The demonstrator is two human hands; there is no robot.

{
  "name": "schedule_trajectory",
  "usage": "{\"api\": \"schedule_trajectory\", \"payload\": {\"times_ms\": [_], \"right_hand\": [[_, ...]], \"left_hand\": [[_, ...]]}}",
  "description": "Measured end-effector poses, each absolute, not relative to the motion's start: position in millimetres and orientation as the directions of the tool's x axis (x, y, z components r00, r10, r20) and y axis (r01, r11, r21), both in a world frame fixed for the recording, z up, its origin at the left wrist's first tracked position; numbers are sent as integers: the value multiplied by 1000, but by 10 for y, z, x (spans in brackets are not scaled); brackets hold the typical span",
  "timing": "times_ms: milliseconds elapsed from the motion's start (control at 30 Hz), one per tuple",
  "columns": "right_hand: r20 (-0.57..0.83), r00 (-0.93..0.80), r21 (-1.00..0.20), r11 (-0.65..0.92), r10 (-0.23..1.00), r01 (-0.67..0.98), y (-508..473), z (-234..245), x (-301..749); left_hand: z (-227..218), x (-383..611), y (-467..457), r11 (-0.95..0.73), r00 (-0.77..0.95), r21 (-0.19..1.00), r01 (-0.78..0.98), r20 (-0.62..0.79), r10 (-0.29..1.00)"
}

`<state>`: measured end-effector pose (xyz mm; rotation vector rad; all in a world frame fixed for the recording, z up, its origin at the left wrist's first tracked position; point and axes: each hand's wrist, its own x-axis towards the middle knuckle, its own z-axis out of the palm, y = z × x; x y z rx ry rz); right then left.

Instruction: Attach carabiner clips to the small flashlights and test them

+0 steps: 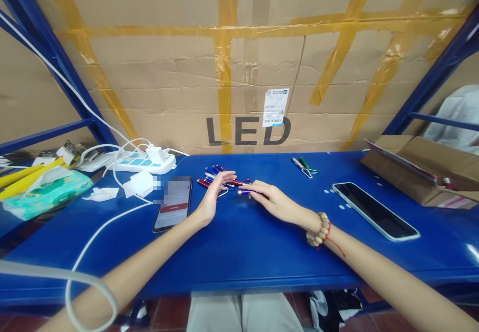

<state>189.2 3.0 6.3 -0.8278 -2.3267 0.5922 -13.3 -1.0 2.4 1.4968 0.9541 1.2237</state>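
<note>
Several small metal keychain flashlights (211, 172) in blue, red and silver lie in a loose pile on the blue table (239, 252). My left hand (216, 194) stands on edge at the pile's near side, its fingers stretched out and holding nothing; it partly covers the flashlights. From the right, my right hand (275, 201) reaches in palm down, thumb and fingers closed on the end of a purple keychain flashlight (244, 192). A silver flashlight (298, 163) and a green flashlight (304, 163), with carabiner clips, lie apart behind my right hand.
A phone with a lit screen (174, 207) lies left of my hands, near a white power strip (149, 162) with cables. To the right are a dark-screened phone (374, 211) and an open cardboard box (422, 172). A large taped carton (168, 82) stands behind the table.
</note>
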Motion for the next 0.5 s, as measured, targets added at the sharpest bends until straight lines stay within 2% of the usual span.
{"api": "schedule_trajectory", "payload": {"times_ms": [167, 300, 500], "right_hand": [[326, -443, -562, 547, 836, 620, 177, 58, 2054], [269, -265, -344, 349, 926, 871, 362, 52, 2257], [280, -12, -184, 66, 960, 981, 691, 54, 2627]], "left_hand": [[41, -127, -2, -236, 103, 971, 27, 232, 967], [42, -124, 2, -235, 75, 971, 50, 231, 970], [36, -146, 15, -298, 92, 951, 85, 290, 953]]}}
